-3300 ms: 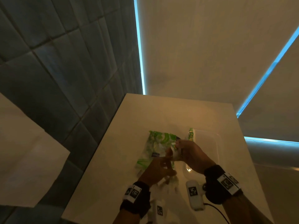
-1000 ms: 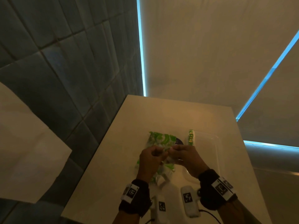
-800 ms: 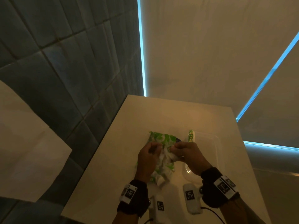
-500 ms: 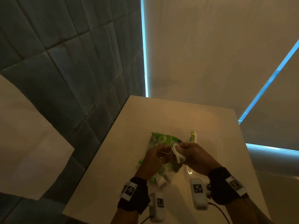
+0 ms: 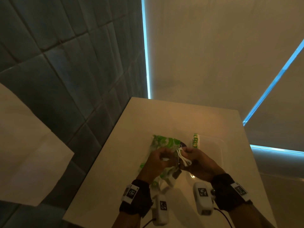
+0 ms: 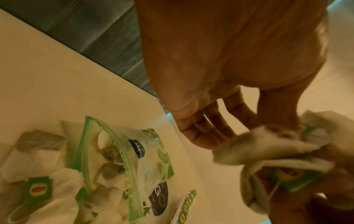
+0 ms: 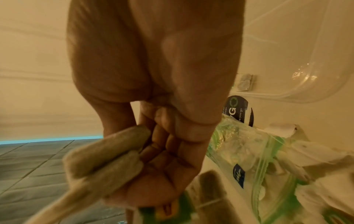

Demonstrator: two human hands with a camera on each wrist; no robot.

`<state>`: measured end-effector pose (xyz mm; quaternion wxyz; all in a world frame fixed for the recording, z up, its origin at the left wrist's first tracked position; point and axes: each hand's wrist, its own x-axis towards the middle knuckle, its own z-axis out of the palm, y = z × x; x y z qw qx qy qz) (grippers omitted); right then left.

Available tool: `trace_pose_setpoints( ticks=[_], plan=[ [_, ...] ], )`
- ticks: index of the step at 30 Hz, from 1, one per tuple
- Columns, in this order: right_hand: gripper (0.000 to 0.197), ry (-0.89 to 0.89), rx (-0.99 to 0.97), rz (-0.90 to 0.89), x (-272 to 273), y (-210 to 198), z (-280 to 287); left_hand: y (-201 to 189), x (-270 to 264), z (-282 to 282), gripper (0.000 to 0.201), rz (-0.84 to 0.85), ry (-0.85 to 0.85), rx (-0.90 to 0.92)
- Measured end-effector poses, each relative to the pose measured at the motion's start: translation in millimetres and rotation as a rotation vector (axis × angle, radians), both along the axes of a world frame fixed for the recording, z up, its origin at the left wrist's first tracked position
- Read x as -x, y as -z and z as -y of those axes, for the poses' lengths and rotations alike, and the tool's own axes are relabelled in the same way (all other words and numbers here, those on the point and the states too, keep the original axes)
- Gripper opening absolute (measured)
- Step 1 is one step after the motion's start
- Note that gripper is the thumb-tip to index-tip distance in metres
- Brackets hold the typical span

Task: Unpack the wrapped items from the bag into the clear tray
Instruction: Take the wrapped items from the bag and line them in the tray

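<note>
Teabags (image 5: 184,157) in a small bunch sit pinched in the right hand (image 5: 197,162), just out of the bag (image 5: 162,143); the left hand (image 5: 158,163) grips its mouth. Next, probably, carry them right into the clear tray (image 5: 221,155).

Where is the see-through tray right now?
In the head view the clear tray sits on the pale counter to the right of the green zip bag, just beyond the right hand; a green-labelled packet leans at its left edge.
</note>
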<state>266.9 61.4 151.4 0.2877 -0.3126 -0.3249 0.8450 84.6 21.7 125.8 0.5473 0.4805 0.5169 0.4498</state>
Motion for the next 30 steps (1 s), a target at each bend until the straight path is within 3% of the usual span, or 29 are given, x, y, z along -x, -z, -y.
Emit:
trace_pose_setpoints(
  ticks=[3,5,7,10,12,18,21,30],
  plan=[
    [0.017,-0.005,0.009,-0.002,-0.1,0.8,-0.8,-1.9,0.8,0.2,0.019,0.084,0.003,-0.012],
    [0.024,-0.013,0.025,0.007,-1.6,4.1,-2.9,-4.9,2.3,0.6,0.022,0.088,-0.03,-0.011],
    [0.032,-0.011,0.03,0.043,-2.9,6.5,-5.8,-3.7,4.3,-2.6,0.02,0.051,-0.087,-0.017],
    [0.015,0.027,0.006,0.179,-0.3,4.5,-8.9,-0.7,6.2,-10.4,0.029,-0.006,-0.187,0.025],
    [0.014,0.07,-0.015,0.268,1.8,6.4,-10.5,2.7,6.2,-14.0,0.025,-0.074,-0.244,0.052],
    [0.027,0.176,-0.058,0.277,15.4,16.7,-7.9,4.5,0.0,-15.8,0.015,-0.165,-0.341,0.087],
    [0.034,0.235,-0.087,0.301,22.1,24.2,-8.8,-0.3,-5.8,-13.3,0.01,-0.106,-0.332,0.092],
    [0.009,0.417,-0.232,0.409,30.6,17.6,-5.7,-4.4,-10.5,-7.6,0.014,0.128,-0.272,0.154]
  ],
)
